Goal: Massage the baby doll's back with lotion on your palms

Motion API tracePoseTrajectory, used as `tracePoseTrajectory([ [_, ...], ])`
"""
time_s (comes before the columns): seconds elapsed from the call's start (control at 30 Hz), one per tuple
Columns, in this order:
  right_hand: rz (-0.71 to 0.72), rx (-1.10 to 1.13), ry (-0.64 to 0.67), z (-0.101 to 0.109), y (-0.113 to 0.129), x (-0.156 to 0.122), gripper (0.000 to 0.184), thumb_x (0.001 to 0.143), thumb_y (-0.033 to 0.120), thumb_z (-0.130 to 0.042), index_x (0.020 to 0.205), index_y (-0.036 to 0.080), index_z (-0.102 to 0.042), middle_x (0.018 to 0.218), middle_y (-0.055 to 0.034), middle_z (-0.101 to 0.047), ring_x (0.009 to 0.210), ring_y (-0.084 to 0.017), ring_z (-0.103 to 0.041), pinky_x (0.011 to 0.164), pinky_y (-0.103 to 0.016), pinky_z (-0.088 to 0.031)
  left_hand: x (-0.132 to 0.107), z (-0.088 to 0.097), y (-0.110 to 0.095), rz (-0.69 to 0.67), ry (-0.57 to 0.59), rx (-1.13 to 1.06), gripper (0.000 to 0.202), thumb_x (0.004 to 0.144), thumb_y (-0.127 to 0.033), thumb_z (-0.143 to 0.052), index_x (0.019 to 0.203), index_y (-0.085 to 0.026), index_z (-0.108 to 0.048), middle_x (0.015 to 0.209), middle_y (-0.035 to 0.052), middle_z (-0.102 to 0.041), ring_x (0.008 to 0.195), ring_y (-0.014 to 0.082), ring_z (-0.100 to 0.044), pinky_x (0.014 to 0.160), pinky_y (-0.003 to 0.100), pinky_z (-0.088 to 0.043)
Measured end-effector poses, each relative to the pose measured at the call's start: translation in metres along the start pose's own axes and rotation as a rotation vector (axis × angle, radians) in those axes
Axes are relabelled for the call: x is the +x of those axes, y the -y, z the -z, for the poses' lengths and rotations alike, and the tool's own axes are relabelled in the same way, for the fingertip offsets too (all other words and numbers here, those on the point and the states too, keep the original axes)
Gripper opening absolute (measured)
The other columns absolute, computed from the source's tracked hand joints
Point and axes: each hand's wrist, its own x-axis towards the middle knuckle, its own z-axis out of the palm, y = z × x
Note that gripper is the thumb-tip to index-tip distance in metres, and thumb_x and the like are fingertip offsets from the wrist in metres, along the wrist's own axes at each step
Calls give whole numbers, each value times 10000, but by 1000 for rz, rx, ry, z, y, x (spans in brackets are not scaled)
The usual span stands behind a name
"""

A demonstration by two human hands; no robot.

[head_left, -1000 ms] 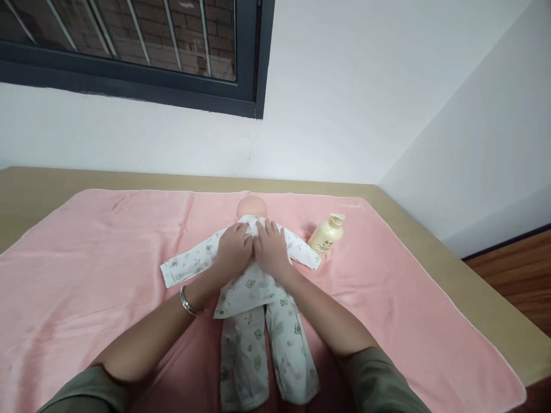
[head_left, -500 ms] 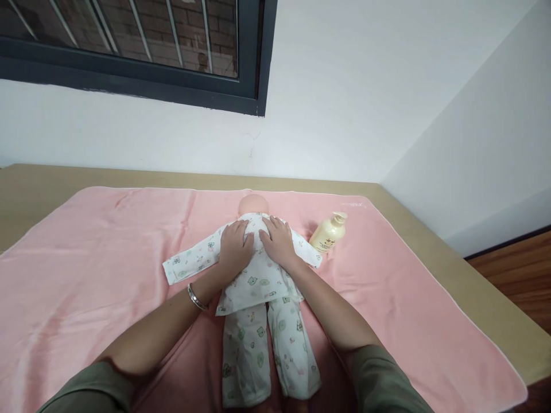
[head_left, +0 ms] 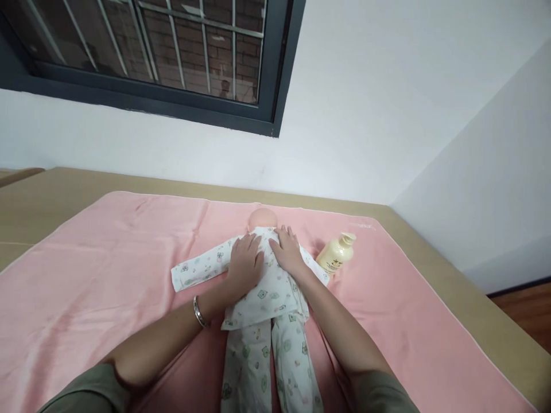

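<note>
We saw that the two hands had parted on the back of the baby doll [head_left: 263, 295]: one second earlier the thumbs were almost together, and now a strip of printed shirt [head_left: 279, 289] showed between them. In our judgement, the stroking had reached its wider part, toward both shoulders. The left hand [head_left: 246, 261] and the right hand [head_left: 288, 251] lay flat, with fingers extended on the cloth, and neither grasped anything. The doll was on the pink mat [head_left: 396, 310], apparently face down, with its head [head_left: 262, 219] toward the far edge of the bench [head_left: 430, 261] and its trousers [head_left: 295, 361] pointing away from that edge. The container we noticed was the pale yellow pump bottle [head_left: 336, 253], near the far right corner of the bench, just beside the right sleeve [head_left: 318, 268]; whether they touched, we could not tell. Its wall looked opaque, so the contents were hidden from us.
</note>
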Motion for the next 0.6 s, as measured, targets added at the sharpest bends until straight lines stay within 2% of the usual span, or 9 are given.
tracePoseTrajectory([
  [0.1, 53, -59, -10, -6, 6, -12, 504, 1013, 304, -335, 1471, 118, -431, 1597, -175, -322, 1516, -320, -171, 1192, -551, -171, 4, 1, 4, -16, -2, -34, 377, 923, -254, -399, 1237, -163, -586, 1342, 142, -601, 1270, 289, -523, 1102, 494, -393],
  [0.23, 201, -116, -22, -15, 25, -45, 556, 961, 200, -385, 1510, 110, -380, 1605, -182, -299, 1516, -318, -170, 1198, -555, -174, 19, 2, 17, 81, 41, -42, 375, 948, -287, -369, 1230, -151, -576, 1205, 149, -661, 1141, 273, -601, 1020, 469, -468],
  [0.3, 252, -99, -23, -14, 26, -47, 545, 966, 195, -381, 1506, 115, -392, 1605, -174, -305, 1516, -299, -176, 1206, -531, -178, 19, 2, 17, 78, 52, -15, 386, 950, -275, -350, 1245, -151, -565, 1207, 152, -658, 1151, 278, -595, 1020, 479, -464],
  [0.4, 161, -43, 5, -7, 14, -28, 494, 1013, 259, -332, 1470, 111, -444, 1582, -179, -351, 1497, -281, -247, 1198, -507, -213, 6, 1, 7, 6, 42, 22, 428, 931, -235, -355, 1313, -153, -530, 1334, 160, -594, 1281, 304, -511, 1090, 526, -392],
  [0.5, 50, -50, -1, -2, 4, -14, 507, 1020, 315, -345, 1465, 95, -447, 1580, -199, -344, 1493, -306, -254, 1188, -524, -212, -4, 2, -3, -35, 41, 18, 447, 898, -211, -395, 1321, -179, -538, 1415, 144, -534, 1350, 316, -448, 1129, 534, -348],
  [0.6, 97, -106, -25, -5, 11, -23, 516, 994, 246, -360, 1484, 97, -421, 1576, -198, -352, 1488, -315, -257, 1179, -526, -224, 0, 3, 0, -1, 34, -16, 425, 898, -230, -393, 1289, -193, -556, 1344, 135, -586, 1286, 301, -505, 1104, 512, -385],
])
